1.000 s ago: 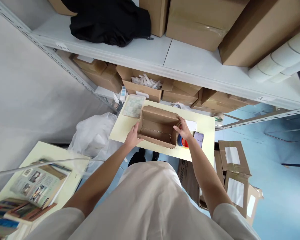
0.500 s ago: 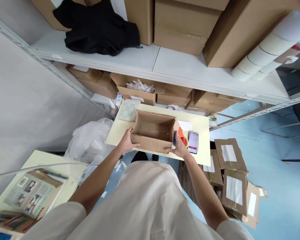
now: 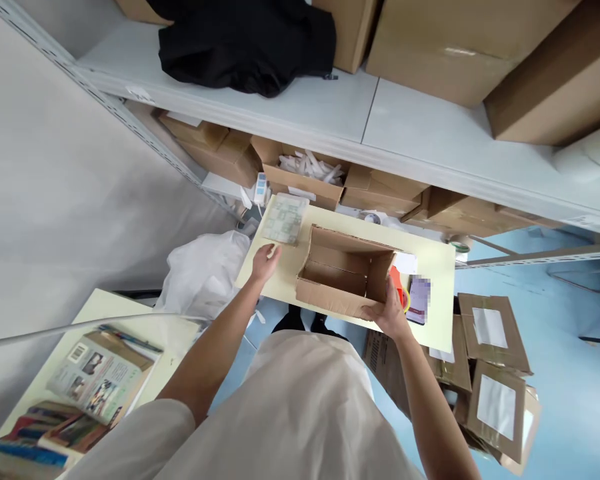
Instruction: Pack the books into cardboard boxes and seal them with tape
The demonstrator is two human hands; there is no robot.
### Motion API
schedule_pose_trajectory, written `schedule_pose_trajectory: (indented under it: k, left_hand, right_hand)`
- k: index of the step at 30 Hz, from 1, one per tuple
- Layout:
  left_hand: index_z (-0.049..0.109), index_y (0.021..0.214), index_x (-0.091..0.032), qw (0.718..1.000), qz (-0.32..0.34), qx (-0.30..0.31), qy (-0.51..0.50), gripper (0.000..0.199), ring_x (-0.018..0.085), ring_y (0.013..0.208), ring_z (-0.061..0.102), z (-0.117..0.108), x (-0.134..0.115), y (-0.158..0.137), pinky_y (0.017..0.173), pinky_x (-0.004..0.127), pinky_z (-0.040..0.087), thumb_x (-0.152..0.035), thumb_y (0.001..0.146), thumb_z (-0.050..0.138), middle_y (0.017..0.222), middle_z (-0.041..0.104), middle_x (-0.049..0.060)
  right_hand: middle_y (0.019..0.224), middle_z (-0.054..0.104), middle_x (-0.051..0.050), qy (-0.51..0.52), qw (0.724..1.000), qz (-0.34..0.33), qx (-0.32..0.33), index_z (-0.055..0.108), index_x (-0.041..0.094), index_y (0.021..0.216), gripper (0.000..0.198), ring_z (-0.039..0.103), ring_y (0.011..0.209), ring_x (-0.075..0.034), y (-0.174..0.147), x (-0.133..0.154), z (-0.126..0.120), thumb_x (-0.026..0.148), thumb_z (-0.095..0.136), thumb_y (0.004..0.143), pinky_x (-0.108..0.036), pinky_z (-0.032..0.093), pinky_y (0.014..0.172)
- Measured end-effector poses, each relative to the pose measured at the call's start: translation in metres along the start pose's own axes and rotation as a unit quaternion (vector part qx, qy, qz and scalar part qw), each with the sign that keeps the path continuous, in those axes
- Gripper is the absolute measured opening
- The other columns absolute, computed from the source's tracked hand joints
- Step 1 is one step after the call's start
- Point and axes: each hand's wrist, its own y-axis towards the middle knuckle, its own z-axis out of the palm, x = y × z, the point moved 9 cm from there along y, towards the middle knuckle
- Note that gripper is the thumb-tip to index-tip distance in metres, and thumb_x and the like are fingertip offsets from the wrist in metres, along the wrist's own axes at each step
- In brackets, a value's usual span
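Note:
An open, hollow cardboard box rests on the small cream table. My right hand grips its right near corner, thumb on the near wall and fingers around the right end. My left hand is off the box, above the table to its left, holding nothing, with its fingers loosely bent and a little apart. Just beyond that hand lies a flat item in clear plastic wrap with a greenish print. Close to my right hand are an orange tape dispenser, partly hidden, and a phone.
A shelf with a black garment and large boxes overhangs the table. Behind stands an open carton of white pieces. Labelled boxes are piled at right. A white plastic bag and a side table with books are at left.
My left hand has let go of the box's left end and moved left toward the plastic-wrapped item. My right hand stays on the box. The view has shifted left.

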Motion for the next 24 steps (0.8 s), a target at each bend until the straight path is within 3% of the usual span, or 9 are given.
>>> schedule_pose_trajectory:
  k: [4,9,14,18,21,24]
  left_hand:
    - [0.053,0.119,-0.008,0.99,-0.079,-0.063,0.098,0.06,0.039,0.134,0.039,-0.021,0.019,0.077,0.11,0.048,0.031,-0.04,0.072,0.072,0.132,0.052,0.025]
    - [0.055,0.109,-0.004,0.975,-0.146,-0.024,0.164,0.067,0.043,0.129,0.043,0.002,0.042,0.135,0.103,0.054,0.034,-0.028,0.055,0.085,0.125,0.054,0.032]
    - [0.059,0.102,-0.01,0.978,-0.148,0.015,0.148,0.058,0.031,0.105,0.063,0.019,0.05,0.141,0.089,0.041,0.05,-0.022,0.052,0.085,0.111,0.065,0.019]
    - [0.058,0.102,-0.016,0.99,-0.116,0.019,0.081,0.049,0.024,0.095,0.067,0.017,0.043,0.134,0.083,0.035,0.054,-0.019,0.058,0.079,0.103,0.067,0.011]
    - [0.056,0.103,-0.016,0.996,-0.089,0.016,0.023,0.048,0.022,0.089,0.067,0.006,0.033,0.126,0.077,0.033,0.056,-0.016,0.059,0.075,0.097,0.068,0.008]
    - [0.058,0.098,-0.016,0.998,-0.036,-0.002,0.055,0.047,0.022,0.085,0.067,-0.026,0.01,0.113,0.077,0.033,0.055,-0.018,0.055,0.076,0.092,0.069,0.006]
  right_hand:
    - [0.156,0.025,-0.019,-0.044,0.999,-0.009,-0.009,-0.001,0.018,0.155,0.108,0.028,0.142,-0.039,-0.003,0.004,-0.002,0.056,0.064,0.077,-0.061,0.031,0.111]
    - [0.155,0.026,-0.02,-0.073,0.997,-0.003,-0.006,0.0,0.016,0.155,0.104,0.031,0.14,-0.039,-0.005,0.011,-0.005,0.054,0.063,0.08,-0.06,0.035,0.109]
    - [0.157,0.023,-0.019,-0.085,0.996,-0.005,-0.004,-0.001,0.017,0.154,0.102,0.03,0.142,-0.037,-0.005,0.017,-0.006,0.05,0.063,0.082,-0.059,0.037,0.108]
    - [0.155,0.028,-0.019,-0.1,0.995,0.006,-0.01,0.0,0.019,0.154,0.1,0.033,0.14,-0.037,-0.003,0.014,-0.006,0.05,0.062,0.082,-0.06,0.036,0.108]
    - [0.155,0.028,-0.019,-0.096,0.995,-0.004,-0.009,0.001,0.019,0.154,0.101,0.035,0.139,-0.038,0.0,0.01,-0.004,0.053,0.061,0.081,-0.06,0.036,0.108]
    - [0.153,0.031,-0.019,-0.084,0.996,-0.006,-0.013,0.004,0.019,0.154,0.102,0.037,0.138,-0.038,0.006,0.001,-0.002,0.057,0.062,0.078,-0.06,0.035,0.108]
